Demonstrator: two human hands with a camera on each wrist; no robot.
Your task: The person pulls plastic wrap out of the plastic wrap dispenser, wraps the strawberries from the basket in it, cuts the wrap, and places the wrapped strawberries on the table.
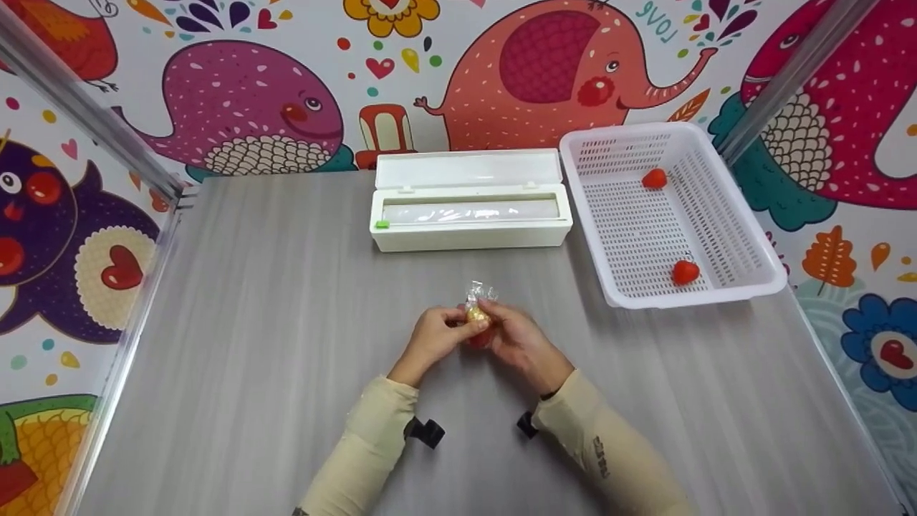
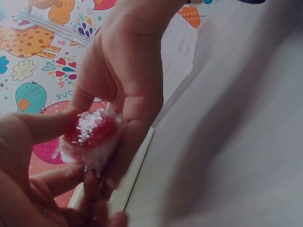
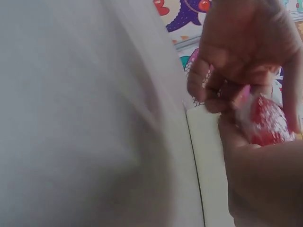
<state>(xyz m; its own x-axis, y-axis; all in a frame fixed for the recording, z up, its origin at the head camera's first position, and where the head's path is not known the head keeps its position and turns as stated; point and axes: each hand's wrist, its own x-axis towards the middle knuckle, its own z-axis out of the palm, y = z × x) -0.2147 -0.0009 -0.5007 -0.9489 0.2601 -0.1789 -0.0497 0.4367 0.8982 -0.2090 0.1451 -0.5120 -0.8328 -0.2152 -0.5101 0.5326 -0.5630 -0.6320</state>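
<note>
Both hands meet over the grey table around a red strawberry [image 1: 480, 338] wrapped in clear, crinkled cling film [image 1: 478, 292]. My left hand [image 1: 432, 340] pinches the wrapped fruit from the left, its thumb across a yellowish patch. From the other side my right hand [image 1: 521, 342] grips it, thumb near the gathered film, which sticks up beyond the fingers. The left wrist view shows the film shining tightly over the strawberry [image 2: 94, 128], between the fingers of both hands. In the right wrist view the strawberry [image 3: 269, 122] is partly covered by fingers.
Beyond the hands stands a white cling film dispenser [image 1: 469, 236], its lid raised and a film roll inside. At its right, a white perforated basket [image 1: 616, 295] holds two strawberries, one farther back [image 1: 654, 178] and one nearer [image 1: 685, 272]. Cartoon-printed walls enclose the table [image 1: 272, 301].
</note>
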